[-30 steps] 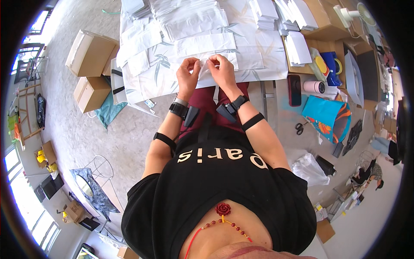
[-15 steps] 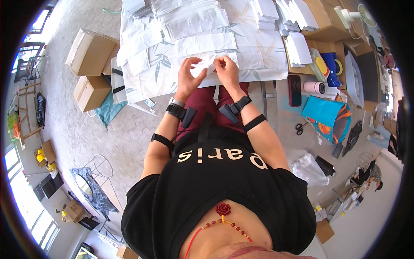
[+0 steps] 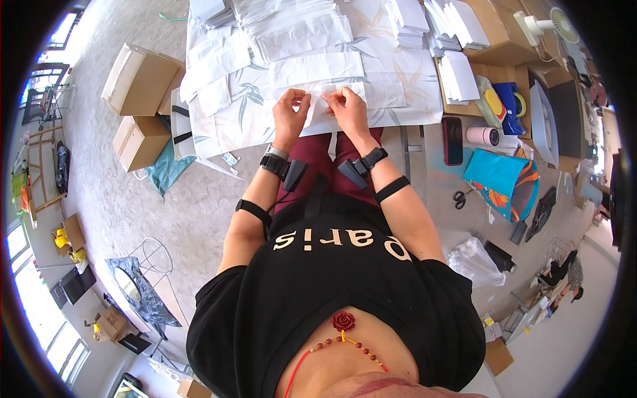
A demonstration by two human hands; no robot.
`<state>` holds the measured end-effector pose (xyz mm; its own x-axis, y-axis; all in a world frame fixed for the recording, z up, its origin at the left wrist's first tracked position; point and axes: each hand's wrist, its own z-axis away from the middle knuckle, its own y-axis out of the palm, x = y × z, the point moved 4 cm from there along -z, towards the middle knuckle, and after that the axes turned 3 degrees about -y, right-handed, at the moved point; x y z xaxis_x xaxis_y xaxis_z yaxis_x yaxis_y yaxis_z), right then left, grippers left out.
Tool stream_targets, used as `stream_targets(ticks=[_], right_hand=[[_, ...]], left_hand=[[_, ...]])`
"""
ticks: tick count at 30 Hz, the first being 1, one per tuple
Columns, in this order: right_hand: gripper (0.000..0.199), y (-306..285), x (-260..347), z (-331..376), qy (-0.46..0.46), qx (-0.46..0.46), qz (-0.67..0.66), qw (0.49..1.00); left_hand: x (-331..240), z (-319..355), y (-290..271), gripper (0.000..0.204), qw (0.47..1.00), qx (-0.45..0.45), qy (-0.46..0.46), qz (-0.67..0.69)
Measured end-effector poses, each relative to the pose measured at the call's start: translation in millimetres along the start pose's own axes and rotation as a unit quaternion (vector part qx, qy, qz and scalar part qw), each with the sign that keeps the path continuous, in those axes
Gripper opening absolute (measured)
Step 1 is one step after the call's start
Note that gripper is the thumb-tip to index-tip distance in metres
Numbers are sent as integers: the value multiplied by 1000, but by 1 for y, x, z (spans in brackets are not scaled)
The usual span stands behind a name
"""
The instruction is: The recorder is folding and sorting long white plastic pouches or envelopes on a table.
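At the near edge of the table, both my hands work on a thin white sheet [image 3: 316,106], which looks like soft plastic or paper. My left hand [image 3: 288,118] pinches its left side between thumb and fingertips. Close by, my right hand [image 3: 350,114] has its thumb and fingers pressed together on the right side. The sheet's outline blends into the pale tablecloth [image 3: 391,119]. Just beyond my fingers lies a flat white strip-shaped piece [image 3: 318,67], and a pile of similar white pieces [image 3: 292,33] lies farther back.
Stacks of white folded packets [image 3: 458,77] stand at the table's right side beside cardboard boxes [image 3: 501,30]. A phone [image 3: 452,140], a pink bottle [image 3: 482,136] and a blue bag [image 3: 501,182] lie to the right. More boxes [image 3: 141,142] stand left of the table.
My left hand has gone from spread fingers to a pinch on the white sheet, moving slightly right. My right hand has shifted slightly, still pinching.
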<state>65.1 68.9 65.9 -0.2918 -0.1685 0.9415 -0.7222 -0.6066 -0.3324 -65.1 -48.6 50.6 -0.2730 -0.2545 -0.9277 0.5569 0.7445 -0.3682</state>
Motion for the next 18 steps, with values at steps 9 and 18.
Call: stream_targets(ticks=[9, 18], right_hand=[[28, 2, -7, 0, -11, 20, -16, 1000], [25, 28, 18, 7, -104, 72, 13, 992]], left_hand=[[39, -7, -9, 18, 985, -26, -80, 148], [41, 2, -9, 17, 922, 5, -212, 326]])
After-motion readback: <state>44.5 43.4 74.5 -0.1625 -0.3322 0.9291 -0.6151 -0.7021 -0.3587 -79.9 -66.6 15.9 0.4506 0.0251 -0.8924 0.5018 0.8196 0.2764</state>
